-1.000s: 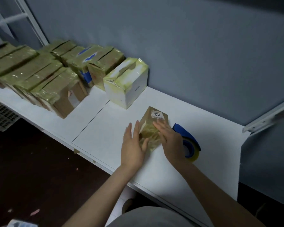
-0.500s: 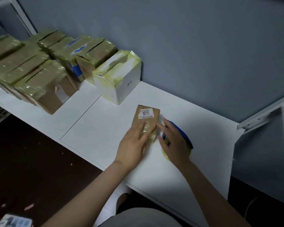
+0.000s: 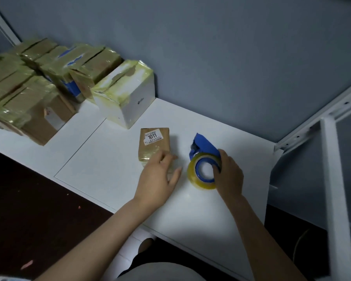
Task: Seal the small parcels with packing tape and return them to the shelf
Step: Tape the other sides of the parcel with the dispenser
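Note:
A small brown parcel (image 3: 154, 143) with a white label reading 1011 lies flat on the white shelf board (image 3: 101, 159), its near end wrapped in clear tape. My left hand (image 3: 159, 177) rests over the parcel's near end with fingers loosely spread. To the right stands a blue tape dispenser (image 3: 204, 157) loaded with a yellowish tape roll. My right hand (image 3: 228, 175) grips the dispenser from its right side, fingers curled into the roll's core.
Several taped cardboard boxes (image 3: 28, 92) stand in rows at the left along the grey wall. A white taped box (image 3: 126, 94) stands nearest the parcel. A white metal shelf upright (image 3: 336, 199) rises at the right. Dark floor lies below the board's front edge.
The parcel went from being held tilted by both hands to lying flat. My right hand left the parcel, moved right and took hold of the tape dispenser.

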